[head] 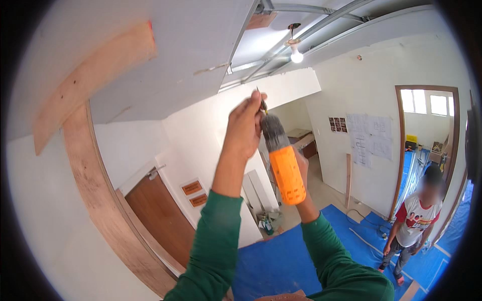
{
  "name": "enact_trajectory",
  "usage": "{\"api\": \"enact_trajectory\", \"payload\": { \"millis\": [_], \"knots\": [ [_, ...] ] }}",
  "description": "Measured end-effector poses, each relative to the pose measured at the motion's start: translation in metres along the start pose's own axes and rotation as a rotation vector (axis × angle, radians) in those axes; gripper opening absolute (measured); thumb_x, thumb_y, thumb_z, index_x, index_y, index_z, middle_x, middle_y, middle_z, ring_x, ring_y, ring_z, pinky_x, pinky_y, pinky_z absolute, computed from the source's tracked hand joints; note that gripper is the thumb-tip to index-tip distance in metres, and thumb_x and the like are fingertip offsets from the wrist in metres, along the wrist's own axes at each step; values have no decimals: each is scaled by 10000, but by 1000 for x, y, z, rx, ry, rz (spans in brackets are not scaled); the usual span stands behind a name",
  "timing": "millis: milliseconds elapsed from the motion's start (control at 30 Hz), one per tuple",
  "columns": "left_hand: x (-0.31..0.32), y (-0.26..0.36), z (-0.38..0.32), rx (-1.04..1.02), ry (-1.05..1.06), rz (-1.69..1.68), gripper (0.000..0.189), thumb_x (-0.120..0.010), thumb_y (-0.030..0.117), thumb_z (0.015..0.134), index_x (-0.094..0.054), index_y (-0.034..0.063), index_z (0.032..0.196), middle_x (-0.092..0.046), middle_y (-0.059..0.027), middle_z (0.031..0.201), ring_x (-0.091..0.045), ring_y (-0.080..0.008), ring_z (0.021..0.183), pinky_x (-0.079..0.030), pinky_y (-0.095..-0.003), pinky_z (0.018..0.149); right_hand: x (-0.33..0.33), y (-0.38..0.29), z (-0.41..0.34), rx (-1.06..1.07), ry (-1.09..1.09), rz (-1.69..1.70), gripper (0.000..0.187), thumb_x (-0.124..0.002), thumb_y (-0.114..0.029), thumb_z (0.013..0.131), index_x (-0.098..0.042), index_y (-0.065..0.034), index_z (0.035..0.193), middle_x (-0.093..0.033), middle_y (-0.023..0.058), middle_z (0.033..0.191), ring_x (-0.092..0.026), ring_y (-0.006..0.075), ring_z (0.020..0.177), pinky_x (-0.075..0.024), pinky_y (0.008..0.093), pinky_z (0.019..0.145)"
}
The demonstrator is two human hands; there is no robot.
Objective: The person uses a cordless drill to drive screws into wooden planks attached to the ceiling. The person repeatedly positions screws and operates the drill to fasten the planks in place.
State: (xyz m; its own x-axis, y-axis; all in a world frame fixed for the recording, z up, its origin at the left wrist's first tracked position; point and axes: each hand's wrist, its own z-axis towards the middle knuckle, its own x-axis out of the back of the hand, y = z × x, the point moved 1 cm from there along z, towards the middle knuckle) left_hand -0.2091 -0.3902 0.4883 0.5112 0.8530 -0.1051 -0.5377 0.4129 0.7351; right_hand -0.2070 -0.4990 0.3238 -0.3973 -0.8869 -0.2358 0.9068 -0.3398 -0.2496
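Both arms, in green sleeves, reach up in the middle of the view. My right hand (301, 169) grips an orange and black power drill (287, 175) from behind, its handle hidden by the body, its nose pointing up. In front of the chuck, my left hand (246, 122) has its fingers closed around a thin, dark screw or bit (263, 105); which one I cannot tell. A pointed tip shows above the fingertips. The tip lies just below the edge of the grey ceiling panel (169, 56); contact is not visible.
A wooden T-shaped prop (94, 180) stands at left against the ceiling panel. Metal ceiling framing (320, 22) and a lit bulb (296, 56) are above. Another person (416, 222) stands at lower right on blue floor sheeting (278, 263). A brown door (162, 210) is at lower left.
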Motion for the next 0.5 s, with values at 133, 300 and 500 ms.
{"api": "enact_trajectory", "payload": {
  "millis": [133,300,500],
  "knots": [
    [-35,57,57,-152,-137,189,360,-636,300,1099,-702,-27,1233,-491,53,877,-426,-41,713,-393,-201,609,-21,25,87,348,201,-300,120,-777,-109,888,-687,-55,946,-688,128,848,-679,342,750,-544,408,679],
    [-46,112,115,-167,-143,304,302,-621,231,1094,-719,9,1273,-473,67,810,-360,-28,631,-325,-198,521,-48,20,170,484,263,-186,290,-781,-84,872,-676,-18,1134,-704,156,997,-700,374,836,-579,413,737],
    [-24,119,179,-128,-149,275,256,-602,193,1104,-723,12,1238,-446,57,769,-336,-36,593,-290,-198,482,-73,52,211,562,270,-21,276,-780,-45,879,-678,-1,1131,-703,136,981,-689,346,816,-565,411,751]
  ]
}}
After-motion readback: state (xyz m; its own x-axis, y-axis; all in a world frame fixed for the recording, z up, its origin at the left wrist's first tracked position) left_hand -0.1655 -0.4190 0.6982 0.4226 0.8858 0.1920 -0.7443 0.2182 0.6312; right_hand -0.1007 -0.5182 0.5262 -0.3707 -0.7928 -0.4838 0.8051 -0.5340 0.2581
